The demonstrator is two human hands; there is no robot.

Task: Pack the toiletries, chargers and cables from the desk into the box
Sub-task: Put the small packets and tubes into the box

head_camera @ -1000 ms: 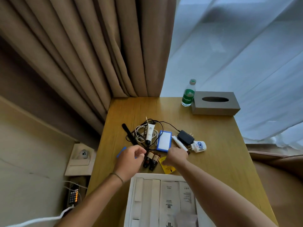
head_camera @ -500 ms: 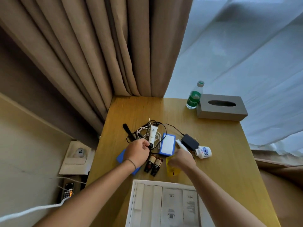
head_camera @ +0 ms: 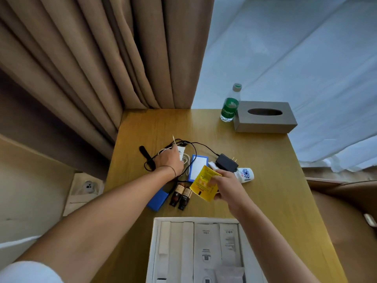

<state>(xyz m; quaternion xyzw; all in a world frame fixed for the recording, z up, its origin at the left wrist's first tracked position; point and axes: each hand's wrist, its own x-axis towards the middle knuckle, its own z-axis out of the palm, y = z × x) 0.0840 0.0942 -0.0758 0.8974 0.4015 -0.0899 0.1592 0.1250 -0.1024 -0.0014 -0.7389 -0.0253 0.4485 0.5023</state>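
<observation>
My right hand (head_camera: 226, 185) holds a yellow sachet (head_camera: 204, 183) lifted above the desk. My left hand (head_camera: 170, 160) reaches over the tangle of black and white cables (head_camera: 188, 158) and closes around a white tube (head_camera: 181, 150). A blue-edged white case (head_camera: 198, 167), a black charger (head_camera: 226, 162), a white roll-on bottle (head_camera: 245, 174), two small brown bottles (head_camera: 181, 196) and a blue flat item (head_camera: 158, 200) lie on the desk. The open white box (head_camera: 156, 242) sits at the near edge with white packets inside.
A green-labelled water bottle (head_camera: 230, 105) and a grey tissue box (head_camera: 265, 117) stand at the far right of the wooden desk (head_camera: 265, 170). Brown curtains (head_camera: 102, 58) hang behind. A black comb-like stick (head_camera: 145, 155) lies left of the cables.
My right hand has lifted the yellow sachet off the desk. My left hand has moved farther forward over the cables onto the white tube.
</observation>
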